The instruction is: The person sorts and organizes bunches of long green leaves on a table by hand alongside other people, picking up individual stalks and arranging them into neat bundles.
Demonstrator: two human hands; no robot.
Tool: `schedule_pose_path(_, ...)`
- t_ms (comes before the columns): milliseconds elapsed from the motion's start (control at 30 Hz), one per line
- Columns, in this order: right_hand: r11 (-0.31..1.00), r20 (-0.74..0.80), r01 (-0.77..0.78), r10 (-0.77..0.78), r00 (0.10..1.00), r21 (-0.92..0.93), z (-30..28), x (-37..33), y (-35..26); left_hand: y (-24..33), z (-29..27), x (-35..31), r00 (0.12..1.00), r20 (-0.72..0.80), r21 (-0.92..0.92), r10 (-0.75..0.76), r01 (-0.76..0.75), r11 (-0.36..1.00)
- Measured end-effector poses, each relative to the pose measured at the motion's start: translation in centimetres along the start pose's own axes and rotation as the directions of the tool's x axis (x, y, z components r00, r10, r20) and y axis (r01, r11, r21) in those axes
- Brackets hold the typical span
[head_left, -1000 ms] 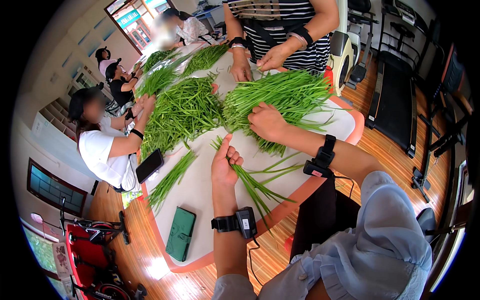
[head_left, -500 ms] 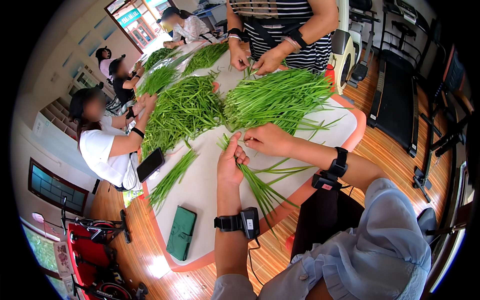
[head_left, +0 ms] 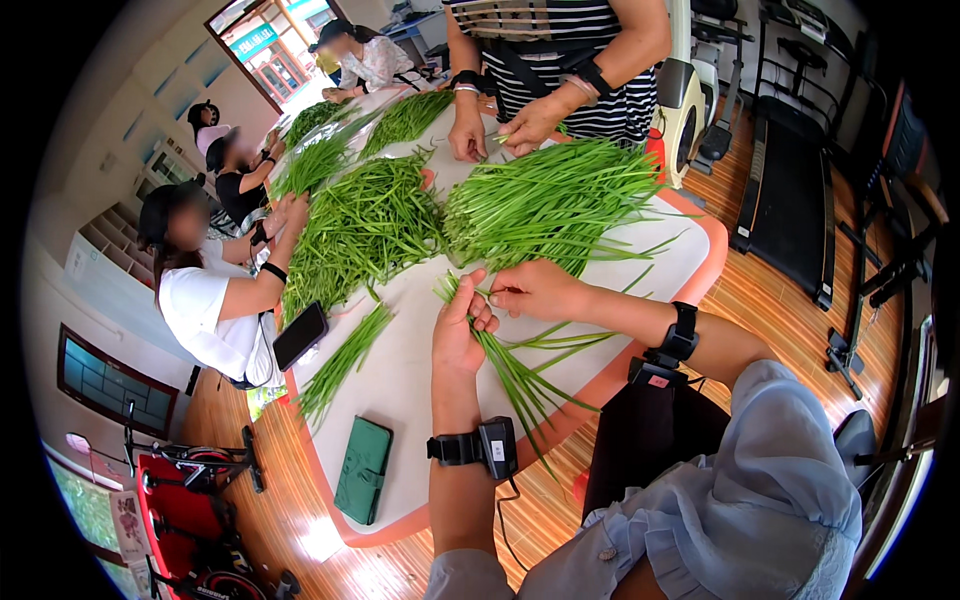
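My left hand (head_left: pixel 460 330) is closed around a thin bunch of chives (head_left: pixel 518 375), long green stalks whose ends hang past the table's near edge. Their cut ends poke out above my thumb. My right hand (head_left: pixel 540 292) is beside it with fingers pinched near those ends; what lies between the fingertips is too small to make out. Beyond my hands spreads a large heap of loose chives (head_left: pixel 560 200), with a second tangled green heap (head_left: pixel 360 225) to its left. A small separate bunch of chives (head_left: pixel 347 355) rests on the table left of my forearm.
A green phone case (head_left: pixel 363 470) lies on the table (head_left: pixel 405 400) by my left forearm. A black phone (head_left: pixel 300 335) is at the left edge. Across stands a person in stripes (head_left: pixel 560 60), handling stalks; several others work along the left side. A treadmill (head_left: pixel 790 200) stands at right.
My right hand has shifted slightly right and down, its fingers still pinched. The left hand keeps its hold on the bunch. Opposite, the striped person's hands have moved a little apart and downward.
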State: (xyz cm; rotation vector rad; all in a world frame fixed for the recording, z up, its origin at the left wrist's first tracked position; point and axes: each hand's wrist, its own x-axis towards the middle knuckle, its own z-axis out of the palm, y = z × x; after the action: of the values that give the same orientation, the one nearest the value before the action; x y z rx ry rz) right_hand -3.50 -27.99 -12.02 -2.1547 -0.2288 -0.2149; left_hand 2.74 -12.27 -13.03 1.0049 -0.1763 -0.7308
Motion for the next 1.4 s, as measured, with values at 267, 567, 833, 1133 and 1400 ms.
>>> schedule_pose_path(267,0.986,0.153,-0.155,0.143,0.978,0.068,-3.1,-1.8,1.1,0.6,-0.7,0.0,0.983,-0.153,-0.172,0.102,-0.128,0.977)
schedule_pose_path(567,0.940,-0.280,-0.015,-0.086,0.956,-0.341,-5.5,0.9,3.3,1.3,-2.2,0.1,0.995,-0.085,-0.332,0.051,-0.076,0.940)
schedule_pose_path(833,0.697,-0.187,-0.025,-0.156,0.970,-0.716,-2.9,4.4,2.1,0.8,-1.2,0.1,0.998,-0.059,-0.218,0.031,-0.043,0.975)
schedule_pose_path(1133,0.835,-0.222,0.065,-0.220,0.950,-0.547,-3.8,3.9,3.0,0.6,-1.2,0.1,0.997,-0.067,-0.176,0.025,-0.036,0.984)
schedule_pose_path(1400,0.958,-0.210,0.128,-0.185,0.960,-0.255,-3.8,2.6,1.2,0.8,-0.2,-0.4,0.999,-0.031,-0.118,0.035,-0.038,0.992)
